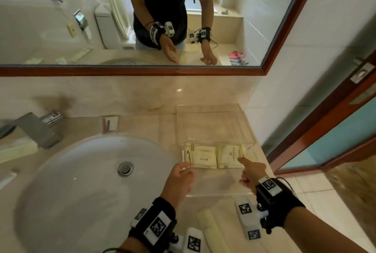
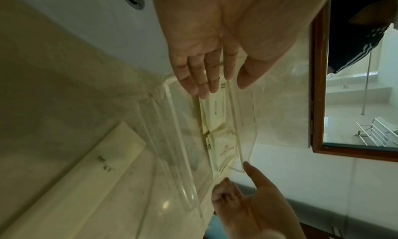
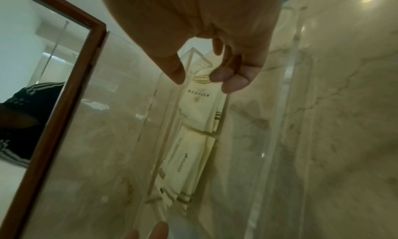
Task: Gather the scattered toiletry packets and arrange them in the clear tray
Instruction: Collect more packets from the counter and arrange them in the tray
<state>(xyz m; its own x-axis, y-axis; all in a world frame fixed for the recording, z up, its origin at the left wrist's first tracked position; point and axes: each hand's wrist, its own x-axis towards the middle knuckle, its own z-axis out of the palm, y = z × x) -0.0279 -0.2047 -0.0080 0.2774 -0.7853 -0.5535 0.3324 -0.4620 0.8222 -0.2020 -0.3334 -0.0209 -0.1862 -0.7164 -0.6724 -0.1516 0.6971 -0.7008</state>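
Observation:
The clear tray (image 1: 213, 128) stands on the marble counter to the right of the sink. Two cream packets lie side by side across its middle, the left packet (image 1: 204, 158) and the right packet (image 1: 228, 157). My left hand (image 1: 181, 173) has straight fingers (image 2: 204, 76) at the tray's left wall, by the left packet's end. My right hand (image 1: 251, 170) stretches one finger (image 2: 253, 173) to the right packet's striped end (image 3: 202, 79); its other fingers (image 3: 232, 81) are loosely curled and hold nothing. A long cream packet (image 1: 211, 230) lies on the counter in front of the tray.
The white sink (image 1: 81, 181) and its tap (image 1: 34, 128) fill the left. Another cream packet (image 1: 18, 151) lies beside the tap, and a small sachet (image 1: 109, 123) lies behind the basin. A framed mirror (image 1: 142, 18) hangs above, and the counter ends at a doorway on the right.

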